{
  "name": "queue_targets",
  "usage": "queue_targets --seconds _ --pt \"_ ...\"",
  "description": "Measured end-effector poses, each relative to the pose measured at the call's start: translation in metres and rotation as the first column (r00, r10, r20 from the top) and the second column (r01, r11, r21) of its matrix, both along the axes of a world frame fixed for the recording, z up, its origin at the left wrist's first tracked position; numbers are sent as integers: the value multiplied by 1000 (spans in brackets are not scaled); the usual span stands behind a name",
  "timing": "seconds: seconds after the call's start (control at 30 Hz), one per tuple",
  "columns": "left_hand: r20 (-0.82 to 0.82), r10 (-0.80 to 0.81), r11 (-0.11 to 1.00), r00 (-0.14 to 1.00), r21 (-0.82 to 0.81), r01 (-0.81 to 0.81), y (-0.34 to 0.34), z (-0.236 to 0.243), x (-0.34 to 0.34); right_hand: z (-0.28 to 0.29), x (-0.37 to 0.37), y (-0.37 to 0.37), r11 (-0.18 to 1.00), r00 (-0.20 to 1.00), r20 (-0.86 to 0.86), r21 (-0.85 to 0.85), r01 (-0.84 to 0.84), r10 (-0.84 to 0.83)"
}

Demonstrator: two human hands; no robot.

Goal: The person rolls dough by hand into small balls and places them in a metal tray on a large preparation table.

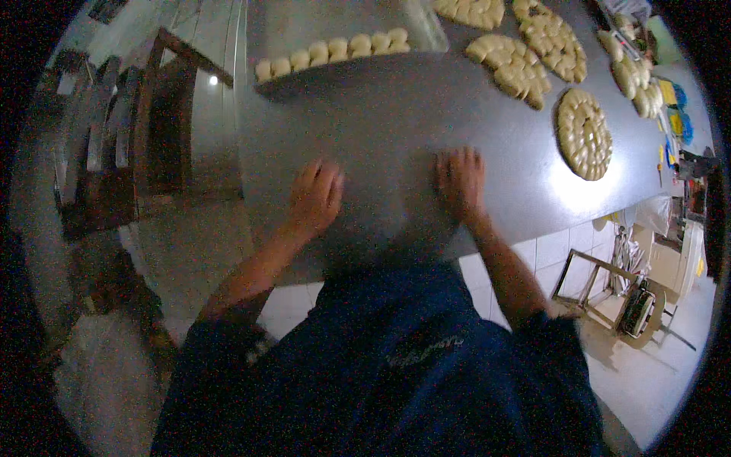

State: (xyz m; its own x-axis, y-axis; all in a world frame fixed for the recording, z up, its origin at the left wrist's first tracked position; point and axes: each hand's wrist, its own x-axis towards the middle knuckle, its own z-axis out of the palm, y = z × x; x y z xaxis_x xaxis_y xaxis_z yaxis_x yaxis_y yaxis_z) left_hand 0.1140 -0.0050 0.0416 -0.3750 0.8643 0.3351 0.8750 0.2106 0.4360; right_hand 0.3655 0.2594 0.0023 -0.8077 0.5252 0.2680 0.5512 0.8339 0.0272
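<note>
Both my hands are palm down on a grey metal table (381, 129), set apart from each other. My left hand (316, 196) has its fingers curled and pressed together, slightly blurred at the tips. My right hand (461, 183) is bent the same way, fingers closed and curving toward the tabletop. Whatever lies under either palm, if anything, is hidden. Beyond my left hand runs a row of pale dough balls (336, 52), touching side by side. To the far right of my right hand lies a round, knobbly dough loaf (585, 135).
More braided dough shapes (512, 68) lie at the far right. A pale flat sheet or tray (346, 17) is behind the row. A white tiled wall (552, 247) drops below the table's near edge. A metal-framed stand (586, 282) sits on the floor at right; wooden furniture (164, 122) stands left.
</note>
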Motion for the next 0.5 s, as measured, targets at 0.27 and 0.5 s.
queue_targets --seconds 0.27,0.5 --pt "189 254 965 948 11 -261 70 30 -31 27 -30 43 977 975 -104 -105 185 -195" --pt "-312 22 1000 950 2 -22 -17 -5 -70 25 -5 67 960 966 -183 -246 133 -180"
